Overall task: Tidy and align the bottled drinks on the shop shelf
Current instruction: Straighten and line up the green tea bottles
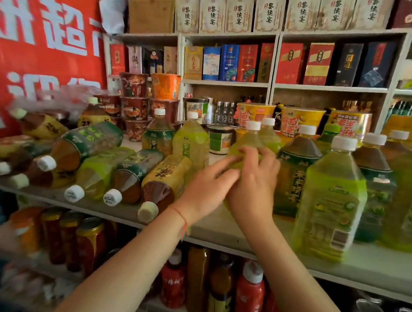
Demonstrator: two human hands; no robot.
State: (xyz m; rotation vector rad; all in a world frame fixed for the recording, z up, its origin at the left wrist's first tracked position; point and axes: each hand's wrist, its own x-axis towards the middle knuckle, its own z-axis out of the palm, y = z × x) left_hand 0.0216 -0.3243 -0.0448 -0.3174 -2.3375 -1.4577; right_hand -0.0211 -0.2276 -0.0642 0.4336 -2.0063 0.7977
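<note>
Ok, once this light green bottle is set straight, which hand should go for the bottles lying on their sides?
Probably the left hand. Both hands hold the light green bottle, but the toppled bottles lie directly to the left hand's side, while the right hand would have to cross over.

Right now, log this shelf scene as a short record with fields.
setting: shop shelf stocked with bottled drinks
held bottle: light green bottle, white cap, upright, mid-shelf
left hand: fingers laid against the held bottle's left side; grip not clear
right hand: fingers curled round the held bottle's front
lying bottles: several on their sides at left, caps toward the shelf edge
standing bottles: upright at right, green and brown
behind: cup noodles
below: red bottles and jars
</note>
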